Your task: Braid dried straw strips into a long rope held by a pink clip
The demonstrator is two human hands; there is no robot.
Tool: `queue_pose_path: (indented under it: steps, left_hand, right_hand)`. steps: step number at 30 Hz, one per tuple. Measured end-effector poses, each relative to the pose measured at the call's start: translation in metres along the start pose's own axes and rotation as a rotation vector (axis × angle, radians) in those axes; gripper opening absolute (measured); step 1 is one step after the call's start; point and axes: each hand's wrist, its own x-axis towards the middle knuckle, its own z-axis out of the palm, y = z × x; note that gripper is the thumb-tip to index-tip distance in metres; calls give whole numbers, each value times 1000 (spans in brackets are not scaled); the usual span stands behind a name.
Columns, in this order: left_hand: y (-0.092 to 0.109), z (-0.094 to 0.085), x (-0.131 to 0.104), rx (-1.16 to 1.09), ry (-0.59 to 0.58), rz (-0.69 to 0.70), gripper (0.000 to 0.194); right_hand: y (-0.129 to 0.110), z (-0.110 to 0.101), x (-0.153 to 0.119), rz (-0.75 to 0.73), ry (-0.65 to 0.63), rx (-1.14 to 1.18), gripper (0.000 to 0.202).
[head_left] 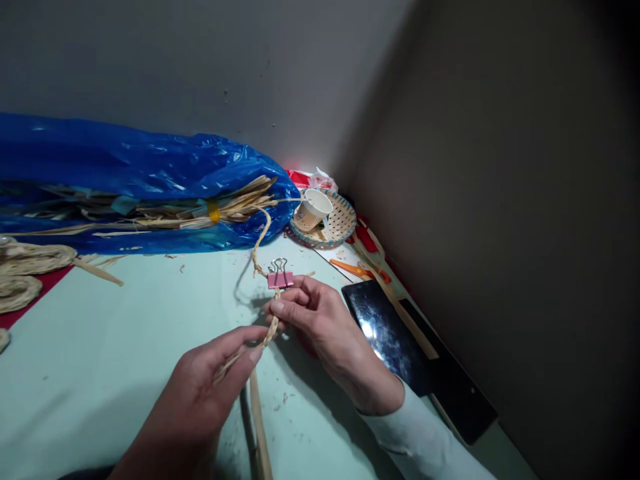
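Note:
Between my two hands runs a pale braided straw cord (271, 331). The thumb and fingers of my left hand (220, 373) pinch its lower part, and loose strands pass through that palm. My right hand (320, 317) grips the cord higher up, just below a pink binder clip (281, 279). The clip is fastened on the braid, and a thin twisted length of cord (258, 247) extends from it up toward the straw bundle. A flat straw strip (259, 420) hangs down below my left hand.
Behind lies a blue plastic bag (150, 157) holding a straw bundle (240, 203). A paper cup (315, 208) sits in a woven basket (345, 227). Orange scissors (353, 268) and a dark tablet (383, 333) are at right. Coiled braids (37, 257) lie at left.

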Motion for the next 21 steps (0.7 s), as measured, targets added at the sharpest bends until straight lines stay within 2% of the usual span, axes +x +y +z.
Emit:
queue_pose_path:
  steps: [4,7,13,17,21]
  left_hand:
    - [7,0,4,-200,-52,-239,35]
    - [8,0,4,-240,-45,-304,39]
    - [9,3,2,-327,-8,-277,38]
    - [4,4,2,-191,-73,-214,37]
    - [-11,7,3,-49,-141,-131,38]
  right_hand:
    - [4,1,-1,66,-1,185,43]
    - [5,4,-1,85,28,222,45]
    - [7,10,5,87,51,220,48]
    - [5,11,10,61,87,109,41]
    - [4,9,11,24,121,-59,38]
